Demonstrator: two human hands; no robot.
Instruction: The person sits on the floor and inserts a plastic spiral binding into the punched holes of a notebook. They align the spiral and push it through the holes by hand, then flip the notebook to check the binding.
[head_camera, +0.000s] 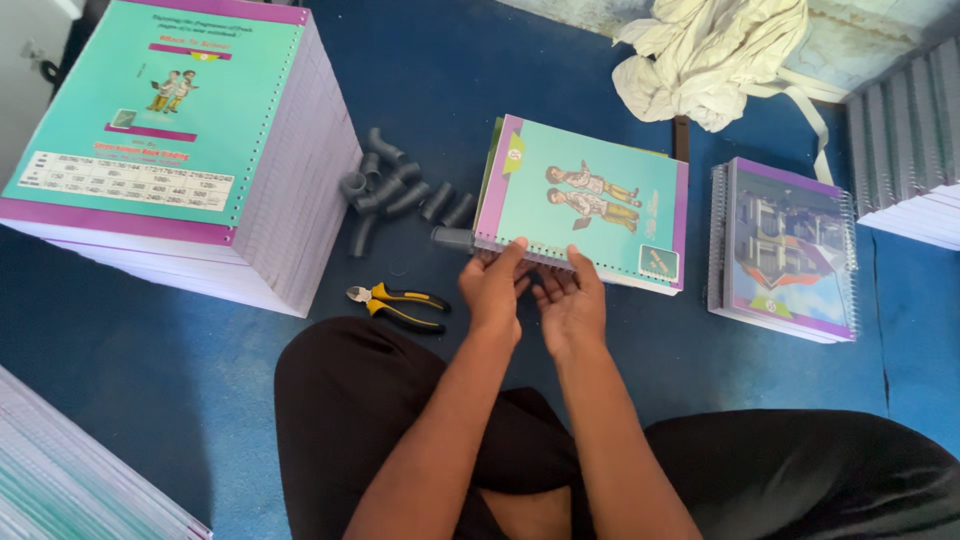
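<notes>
Teal-covered notebook (585, 200) lies on the blue floor (180, 350) at frame centre. The left hand (495, 290) and right hand (570, 300) pinch its punched near edge, fingers partly closed. It looks light, with a bendy, slick cover, best held along that stiff punched edge. Pliers (398, 304) lie just left.

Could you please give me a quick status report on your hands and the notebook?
Left hand and right hand gripping punched edge of teal notebook. Coil at its corner. Pliers lie clear, beside.
</notes>
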